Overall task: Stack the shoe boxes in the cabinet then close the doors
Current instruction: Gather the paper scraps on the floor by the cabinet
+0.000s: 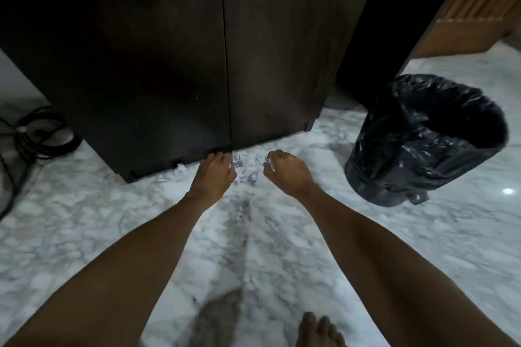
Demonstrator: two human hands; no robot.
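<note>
Both doors of the dark wood cabinet (180, 51) stand closed, just beyond the hands; no shoe box shows. The left hand (214, 175) reaches down among paper scraps (248, 175) on the marble floor (84, 220), its grasp unclear. The right hand (287, 172) pinches a scrap. A black-lined bin (423, 144) stands at right.

A bin (425, 144) lined with a black bag stands on the marble floor (84, 220). Left of the bin, paper scraps (245, 170) lie scattered; far left of it, black cables (36, 135) coil. A wooden panel (473, 8) rises behind the bin.
</note>
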